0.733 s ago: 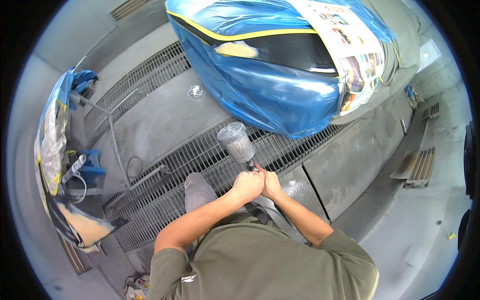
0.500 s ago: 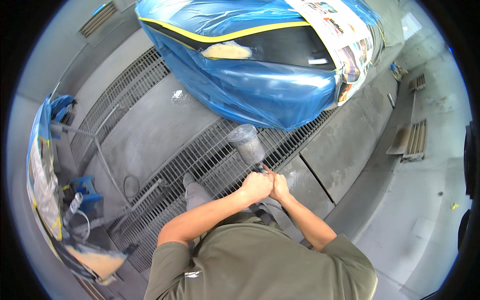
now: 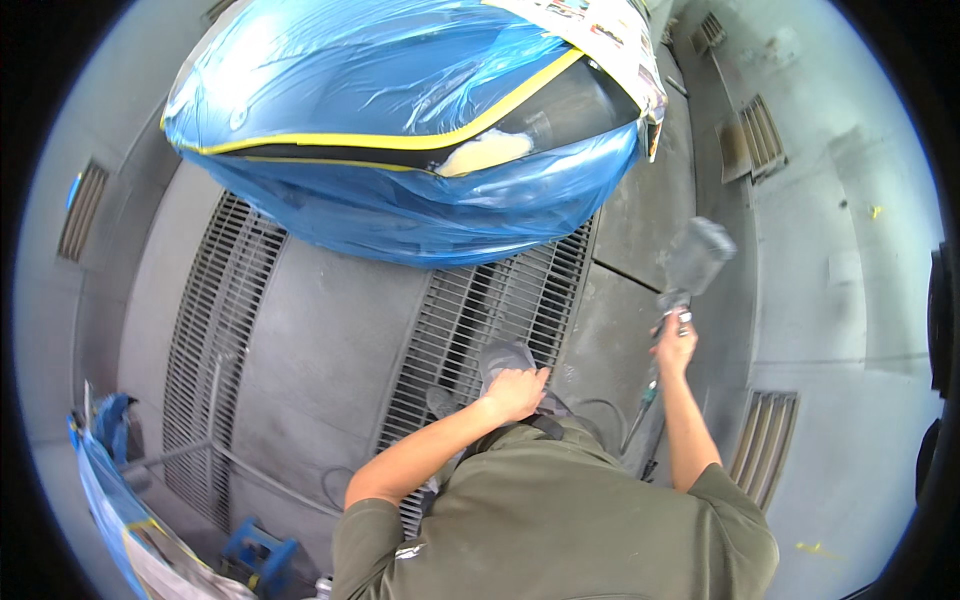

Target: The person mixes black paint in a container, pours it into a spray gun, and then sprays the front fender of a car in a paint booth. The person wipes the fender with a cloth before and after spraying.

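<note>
My right hand (image 3: pixel 676 348) is wrapped round the handle of a spray gun (image 3: pixel 678 300), out to the right with the arm stretched forward. The gun's translucent grey cup (image 3: pixel 700 255) sits on top, tilted and smeared by motion. From the handle an air hose (image 3: pixel 640 415) runs down toward my body. In front of my waist my left hand (image 3: pixel 517 393) is closed with its fingers curled, apart from the gun; what it holds, if anything, is hidden. Ahead stands a large part wrapped in blue film (image 3: pixel 400 215), with a black strip and a cream filler patch (image 3: pixel 487 153) left uncovered.
Yellow tape (image 3: pixel 370 140) and printed paper (image 3: pixel 600 35) edge the uncovered strip. Floor gratings (image 3: pixel 215 330) run beneath. At the lower left are a metal stand (image 3: pixel 270 475), a blue frame (image 3: pixel 258 555) and another film-covered piece (image 3: pixel 115 510). A vented grey wall (image 3: pixel 830 330) rises on the right.
My hands have come apart. The right has swung the spray gun out to the right, while the left stays near my waist. The view has turned, so the wrapped part sits further left.
</note>
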